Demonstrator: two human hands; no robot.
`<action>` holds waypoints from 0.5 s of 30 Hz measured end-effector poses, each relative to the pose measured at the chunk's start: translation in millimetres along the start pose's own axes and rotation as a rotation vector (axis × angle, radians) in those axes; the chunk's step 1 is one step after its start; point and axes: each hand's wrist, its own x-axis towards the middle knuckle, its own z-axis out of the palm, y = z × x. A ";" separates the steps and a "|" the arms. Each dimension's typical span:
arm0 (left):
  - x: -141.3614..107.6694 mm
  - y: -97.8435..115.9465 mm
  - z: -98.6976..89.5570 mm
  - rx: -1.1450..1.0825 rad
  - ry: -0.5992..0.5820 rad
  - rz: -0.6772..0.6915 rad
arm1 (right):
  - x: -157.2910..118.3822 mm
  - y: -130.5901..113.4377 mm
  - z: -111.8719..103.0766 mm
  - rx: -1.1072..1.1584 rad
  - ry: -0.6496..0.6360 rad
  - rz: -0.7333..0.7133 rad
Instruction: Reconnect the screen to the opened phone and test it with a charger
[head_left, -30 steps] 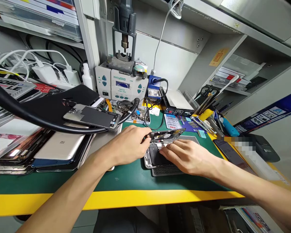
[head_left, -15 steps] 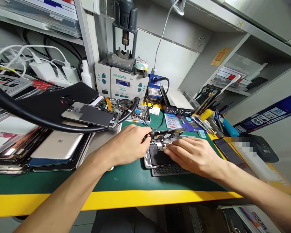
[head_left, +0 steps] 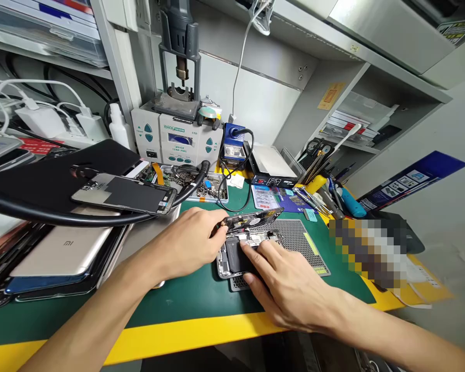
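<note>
An opened phone body (head_left: 225,264) lies on a grey perforated pad (head_left: 296,240), its black battery and circuit parts exposed. Along its far side the phone's screen (head_left: 251,221) is tilted up, inner face toward me. My left hand (head_left: 196,243) pinches the left end of this screen between thumb and fingers. Over the phone body rests my right hand (head_left: 290,289), thumb and fingers apart, holding nothing that I can see. Its index fingertip touches the inside of the phone near the battery's upper edge. The hand hides the body's right part.
A loose phone screen (head_left: 126,192) lies beside a thick black hose (head_left: 101,221) at the left, above a stack of phones (head_left: 62,248). Behind stand a rework station (head_left: 178,137) and a parts tray (head_left: 217,194). Screwdrivers (head_left: 312,200) lie at the right.
My right hand has gone from bunched fingers at the phone's upper part to spread fingers, its index fingertip pressing inside. The left hand still holds the screen tilted. The view has shifted right.
</note>
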 end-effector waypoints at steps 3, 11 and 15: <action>0.4 -0.2 0.2 0.006 -0.005 -0.004 | 0.0 3.4 -2.6 0.015 -0.012 0.002; 1.4 2.3 -0.9 0.004 -0.014 -0.016 | 5.2 50.3 -25.8 0.193 0.019 0.115; 1.1 2.8 -1.9 0.008 -0.010 -0.031 | 18.8 53.4 -27.1 0.231 -0.100 0.084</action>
